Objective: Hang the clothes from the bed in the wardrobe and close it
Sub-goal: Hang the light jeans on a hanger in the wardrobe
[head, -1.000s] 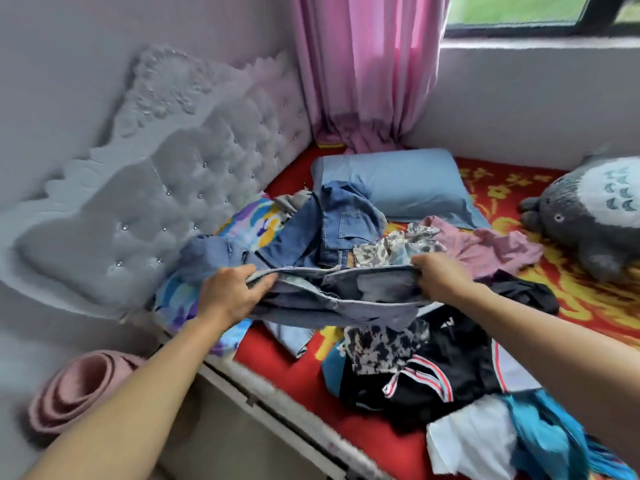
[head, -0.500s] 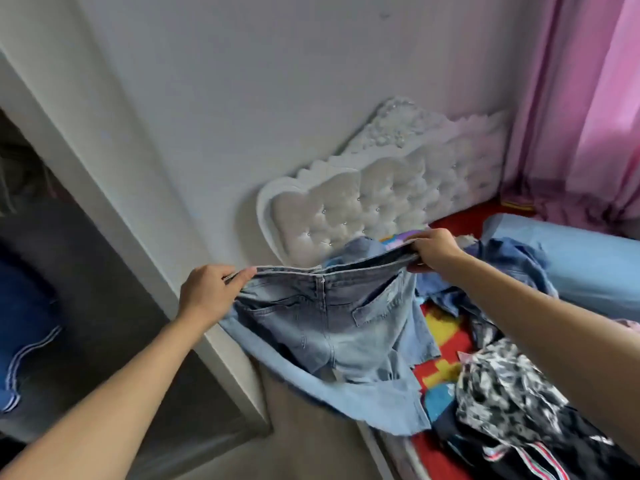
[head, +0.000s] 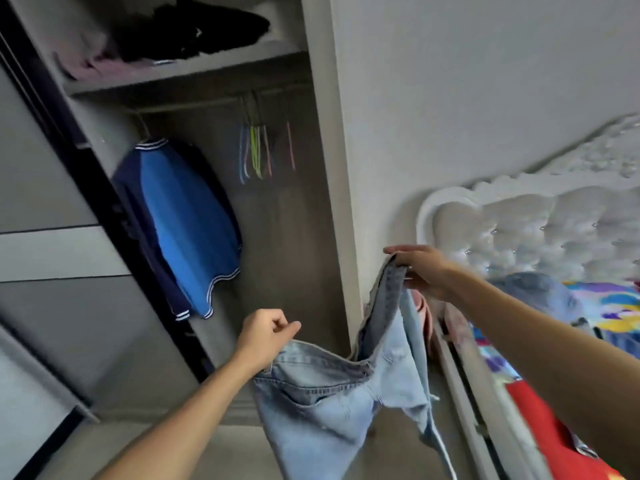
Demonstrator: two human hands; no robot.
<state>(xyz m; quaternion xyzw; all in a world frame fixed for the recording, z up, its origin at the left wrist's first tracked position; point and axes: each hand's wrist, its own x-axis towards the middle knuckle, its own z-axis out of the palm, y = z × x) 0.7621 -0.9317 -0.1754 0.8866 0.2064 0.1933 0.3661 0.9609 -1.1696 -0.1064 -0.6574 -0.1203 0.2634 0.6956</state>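
Light blue jeans hang by their waistband between both hands, in front of the open wardrobe. My left hand grips one end of the waistband low in the middle. Higher and to the right, my right hand grips the other end. Several empty coloured hangers hang on the rail inside. A blue top with white-striped trim hangs to their left. The bed with its red sheet lies at the right, with more clothes on it.
A dark sliding wardrobe door stands at the left. Dark and pink folded things lie on the upper shelf. A white wall panel separates the wardrobe from the padded white headboard. A pink roll sits by the bed corner.
The view swung left from the bed to the wardrobe. Both hands carried the jeans off the bed; my right hand rose above my left, so the waistband now slants.
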